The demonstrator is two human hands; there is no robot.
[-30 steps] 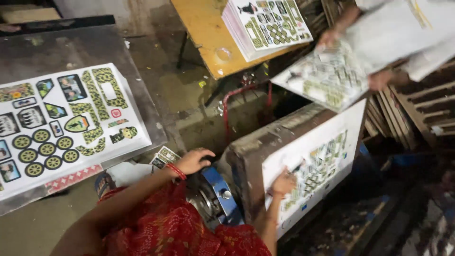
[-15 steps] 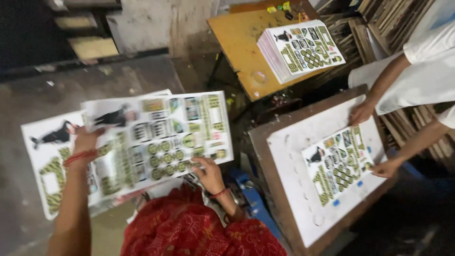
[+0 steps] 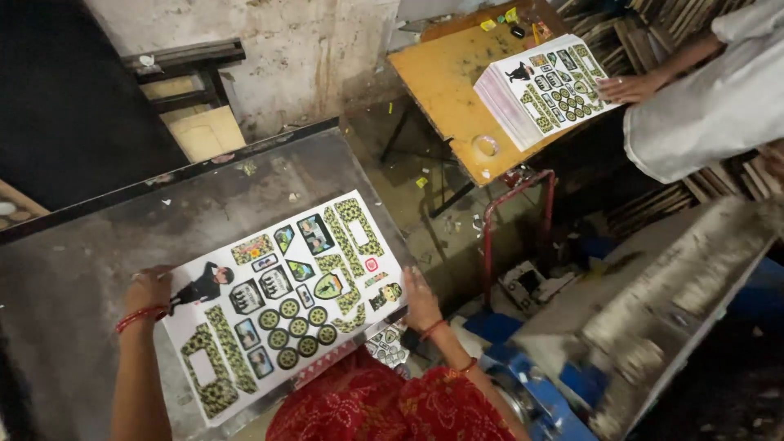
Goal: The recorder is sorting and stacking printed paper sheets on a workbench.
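A white printed sheet (image 3: 286, 298) with green camouflage cut-out shapes lies flat on a stack of similar sheets on a grey metal table (image 3: 98, 245). My left hand (image 3: 149, 290) rests on the sheet's left edge. My right hand (image 3: 420, 300) presses on its right edge at the table's corner. Both wrists carry red bangles. The sheet sits flat with neither hand lifting it.
A co-worker in white rests a hand (image 3: 629, 88) on a second stack of printed sheets (image 3: 543, 90) on an orange table (image 3: 449, 90). A tilted press platen (image 3: 670, 302) with blue machine parts (image 3: 539, 400) stands at right. A red metal frame (image 3: 510, 220) stands between.
The sheet I held up in the air half a second ago now lies flat on the grey table. The co-worker's hands have left the platen and one is at the orange table's stack.
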